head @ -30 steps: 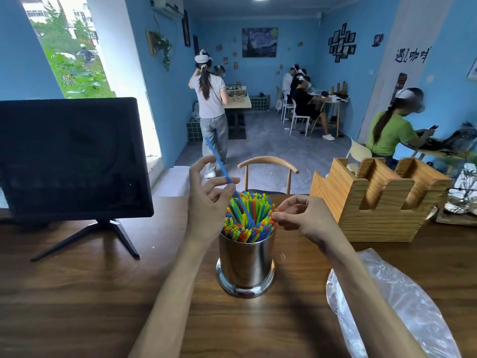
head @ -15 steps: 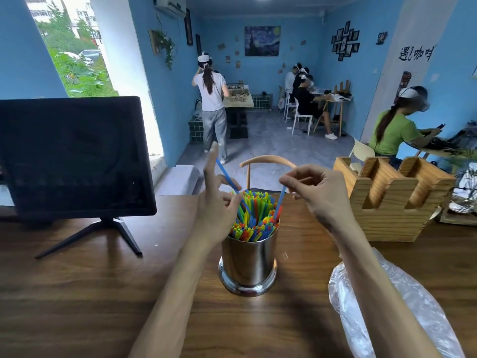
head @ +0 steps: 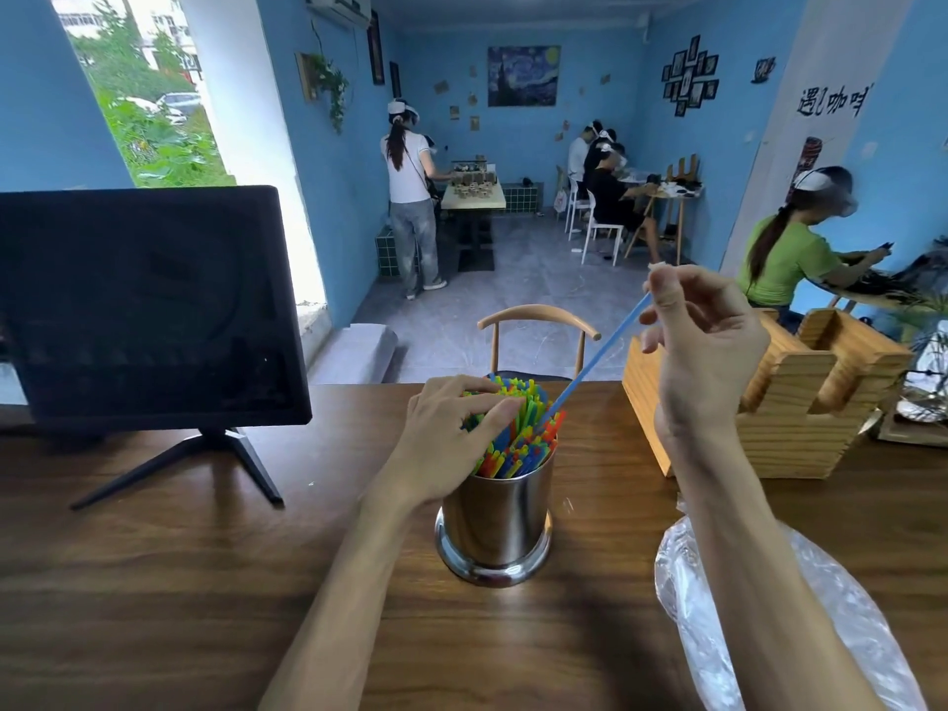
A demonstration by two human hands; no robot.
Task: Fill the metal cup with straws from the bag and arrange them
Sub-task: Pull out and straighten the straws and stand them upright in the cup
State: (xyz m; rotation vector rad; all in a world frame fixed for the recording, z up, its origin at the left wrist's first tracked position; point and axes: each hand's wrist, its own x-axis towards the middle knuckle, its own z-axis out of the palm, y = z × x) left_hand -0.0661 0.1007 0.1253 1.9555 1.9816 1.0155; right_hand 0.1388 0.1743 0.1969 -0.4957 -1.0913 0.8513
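Now your left hand (head: 451,438) is resting on the straws (head: 518,433), with its fingers curled over their tops at the 9 o'clock side of the bunch. Those straws are standing packed in the metal cup (head: 496,526), which is sitting on the wooden table (head: 179,582). Your right hand (head: 705,351), up at 2 o'clock from the cup, is pinching a blue straw (head: 597,359) whose low end is poking into the bunch. The plastic bag (head: 800,623) is lying at 4 o'clock from the cup.
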